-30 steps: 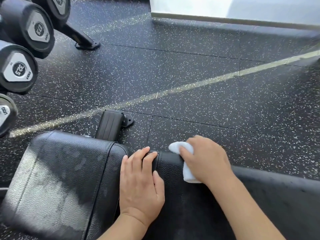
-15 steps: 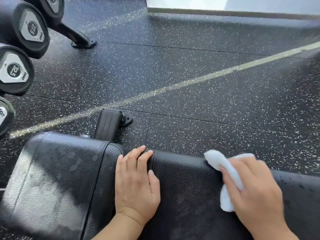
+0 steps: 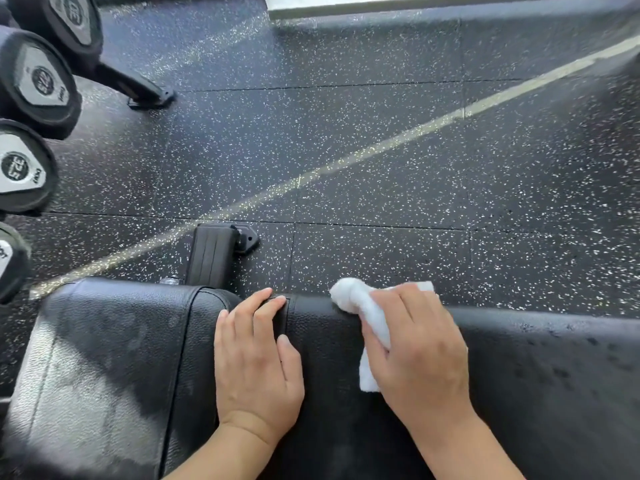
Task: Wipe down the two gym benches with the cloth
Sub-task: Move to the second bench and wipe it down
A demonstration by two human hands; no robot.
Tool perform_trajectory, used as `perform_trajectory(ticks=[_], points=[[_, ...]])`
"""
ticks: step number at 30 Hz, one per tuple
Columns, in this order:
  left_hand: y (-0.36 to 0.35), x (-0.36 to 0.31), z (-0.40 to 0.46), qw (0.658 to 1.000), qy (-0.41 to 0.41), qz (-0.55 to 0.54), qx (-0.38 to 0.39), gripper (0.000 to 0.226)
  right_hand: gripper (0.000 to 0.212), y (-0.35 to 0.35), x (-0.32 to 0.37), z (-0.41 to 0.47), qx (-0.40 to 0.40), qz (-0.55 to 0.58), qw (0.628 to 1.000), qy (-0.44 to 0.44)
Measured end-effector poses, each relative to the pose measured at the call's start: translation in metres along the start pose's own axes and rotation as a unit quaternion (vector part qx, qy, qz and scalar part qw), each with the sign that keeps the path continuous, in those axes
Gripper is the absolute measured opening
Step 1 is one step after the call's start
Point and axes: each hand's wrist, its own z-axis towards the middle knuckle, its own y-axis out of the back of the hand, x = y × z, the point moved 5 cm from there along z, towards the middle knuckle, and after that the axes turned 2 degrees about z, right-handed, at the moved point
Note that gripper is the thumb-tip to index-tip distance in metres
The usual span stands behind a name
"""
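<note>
A black, pebble-grained padded gym bench (image 3: 346, 393) fills the lower part of the frame, its seat pad (image 3: 104, 358) at lower left and its longer back pad (image 3: 536, 393) running to the lower right, with a narrow gap between them. The left hand (image 3: 258, 358) lies flat with straight fingers across that gap, its fingertips at the far edge of the surface. Just right of it, the right hand (image 3: 419, 351) holds a crumpled white cloth (image 3: 367, 317) against the back pad's far edge, fingers curled over it; one end of the cloth pokes out past the fingers, the other shows beneath the palm.

The cloth looks soft, light and limp, so it is best taken bunched in the palm and pressed down with the whole hand, or it will probably fold and skid. The padding seems firm yet slightly yielding, and its dark spots at lower right suggest damp, possibly slick patches.

Black round-ended dumbbells (image 3: 38, 84) line the left edge above the speckled black rubber floor (image 3: 381, 150).
</note>
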Motion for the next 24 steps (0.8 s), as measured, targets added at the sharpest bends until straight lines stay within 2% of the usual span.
perform_trajectory(ticks=[3,5,9,12,14,16,19,24], points=[[0.002,0.003,0.000,1.000,0.003,0.005,-0.005,0.050,0.006,-0.002,-0.008,0.025,-0.002,0.015,0.998,-0.063],[0.001,0.004,-0.001,1.000,0.002,0.010,-0.015,0.050,0.006,-0.002,-0.003,0.027,0.015,0.019,0.998,-0.057],[-0.001,-0.002,0.002,1.000,-0.007,0.002,-0.022,0.050,0.005,0.000,0.017,0.001,0.043,0.026,0.999,0.014],[-0.001,-0.001,0.001,1.000,0.001,0.006,-0.022,0.050,0.004,0.006,0.022,-0.026,0.061,0.022,0.992,0.106],[-0.002,0.000,0.001,1.000,0.000,0.004,-0.024,0.050,0.010,0.016,0.011,-0.038,0.058,0.003,0.987,0.152],[-0.003,0.001,0.001,1.000,-0.002,0.004,-0.025,0.050,0.011,0.027,-0.013,-0.040,0.049,-0.015,0.986,0.160],[-0.005,0.004,0.001,1.000,-0.001,0.000,-0.025,0.049,0.010,0.038,-0.040,-0.037,0.028,-0.007,0.996,0.090],[-0.001,0.002,0.003,1.000,-0.002,-0.006,-0.023,0.049,0.008,0.022,-0.022,-0.028,-0.043,-0.049,0.997,-0.040]])
